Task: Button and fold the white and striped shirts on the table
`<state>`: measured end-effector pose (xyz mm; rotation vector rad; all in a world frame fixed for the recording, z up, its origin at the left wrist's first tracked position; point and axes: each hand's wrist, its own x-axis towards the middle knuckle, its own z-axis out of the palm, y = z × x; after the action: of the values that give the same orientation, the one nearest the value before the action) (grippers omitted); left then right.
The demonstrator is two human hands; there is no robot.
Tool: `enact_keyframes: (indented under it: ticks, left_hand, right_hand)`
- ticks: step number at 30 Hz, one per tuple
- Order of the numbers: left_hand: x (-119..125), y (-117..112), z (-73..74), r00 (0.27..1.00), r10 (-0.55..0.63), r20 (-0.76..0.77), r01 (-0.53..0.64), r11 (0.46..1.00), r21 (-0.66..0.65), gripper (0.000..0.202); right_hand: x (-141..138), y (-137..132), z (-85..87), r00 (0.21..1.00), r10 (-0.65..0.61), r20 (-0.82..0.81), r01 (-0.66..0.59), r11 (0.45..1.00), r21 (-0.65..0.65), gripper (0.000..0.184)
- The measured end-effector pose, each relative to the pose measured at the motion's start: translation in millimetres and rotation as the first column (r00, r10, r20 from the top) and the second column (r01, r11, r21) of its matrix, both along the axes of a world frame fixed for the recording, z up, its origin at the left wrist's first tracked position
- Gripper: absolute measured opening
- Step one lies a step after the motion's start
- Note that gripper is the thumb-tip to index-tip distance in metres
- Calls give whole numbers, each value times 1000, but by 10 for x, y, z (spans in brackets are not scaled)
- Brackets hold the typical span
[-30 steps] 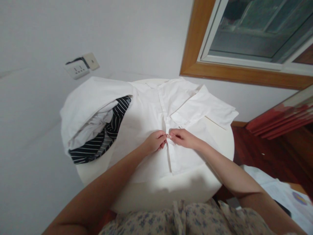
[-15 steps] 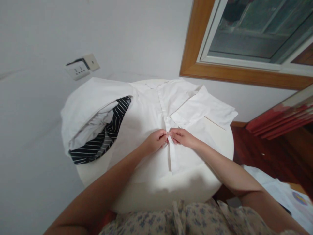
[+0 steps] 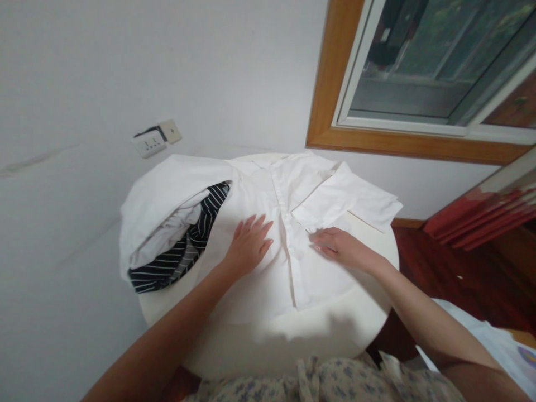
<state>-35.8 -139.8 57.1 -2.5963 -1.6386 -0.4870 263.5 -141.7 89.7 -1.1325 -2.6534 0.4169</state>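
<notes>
A white button-up shirt [image 3: 301, 268] lies spread front-up on a round white table [image 3: 268, 346]. My left hand [image 3: 248, 245] rests flat on the shirt's left panel, fingers stretched out. My right hand [image 3: 340, 247] lies flat on the right panel beside the button placket, fingers extended. Neither hand holds anything. One folded sleeve [image 3: 355, 192] sticks out to the right at the far side.
A heap of white cloth [image 3: 167, 190] with a black-and-white striped garment [image 3: 184, 251] sits on the table's left part. A wall socket [image 3: 156, 139] is behind it. A wood-framed window [image 3: 419, 84] is at the upper right, with a red-brown floor [image 3: 439, 268] below.
Both hands let go of the pinch at the placket and moved apart, now lying flat on either side of it. The camera view shifted slightly.
</notes>
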Motion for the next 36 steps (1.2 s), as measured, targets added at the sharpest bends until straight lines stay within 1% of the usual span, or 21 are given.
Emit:
enact_keyframes:
  ticks: [3, 6, 8, 12, 15, 18, 20, 21, 23, 24, 25, 27, 29, 30, 32, 34, 36]
  left_hand:
    - [-214, -188, -121, 995, 7, -104, -12, 999, -48, 51]
    - [-406, -347, -207, 989, 24, -147, -31, 999, -42, 56]
    - [-499, -403, -216, 987, 36, -158, -42, 999, -34, 59]
    - [-551, -444, -182, 983, 48, -177, -57, 997, -46, 57]
    - [-494, -525, -183, 976, 127, -178, -138, 989, -47, 58]
    - [-430, -672, -207, 960, 214, -178, -227, 972, -54, 60]
    - [-402, -742, -190, 955, 234, -182, -251, 965, -72, 60]
    - [-388, -742, -159, 955, 232, -183, -249, 965, -76, 59]
    - [-338, -628, -47, 962, 210, -174, -222, 974, -54, 54]
    - [-295, -505, 26, 968, 191, -163, -198, 980, -28, 49]
    - [-237, -339, 100, 975, 166, -149, -168, 986, 2, 45]
    - [-82, 84, 214, 988, 105, -111, -101, 994, 44, 41]
    - [83, 529, 232, 994, 45, -96, -41, 998, 42, 43]
    - [147, 723, 198, 996, 26, -90, -23, 999, 38, 45]
    - [202, 1009, 65, 995, 69, -79, -66, 997, 33, 48]
    - [149, 1157, -107, 985, 151, -80, -151, 989, 6, 50]
    - [23, 1209, -252, 972, 224, -74, -225, 974, -5, 54]
  right_hand:
    - [210, -203, -229, 992, -111, 59, 106, 991, 83, 55]
    - [399, -379, -438, 978, -158, 134, 141, 981, 132, 58]
    - [500, -456, -497, 975, -155, 159, 134, 982, 135, 57]
    - [596, -543, -467, 977, -124, 174, 104, 987, 122, 59]
    - [590, -618, -452, 978, -130, 162, 112, 987, 120, 59]
    - [591, -681, -464, 972, -175, 155, 155, 979, 132, 58]
    - [608, -656, -421, 969, -191, 158, 174, 978, 117, 58]
    - [612, -609, -368, 972, -176, 158, 163, 982, 91, 57]
    - [570, -432, -198, 982, -126, 140, 124, 992, 22, 50]
    - [508, -304, -92, 988, -101, 120, 103, 995, -10, 42]
    - [414, -154, 16, 988, -120, 100, 122, 993, -6, 37]
    - [130, 190, 190, 986, -158, 57, 155, 986, 64, 36]
    - [-229, 541, 255, 983, -167, 78, 159, 982, 98, 37]
    - [-406, 701, 239, 977, -176, 116, 164, 981, 107, 38]
    - [-693, 964, 123, 955, -240, 173, 214, 965, 155, 42]
    - [-843, 1137, -56, 932, -302, 198, 277, 950, 147, 48]
    - [-862, 1228, -236, 912, -348, 217, 337, 938, 84, 56]
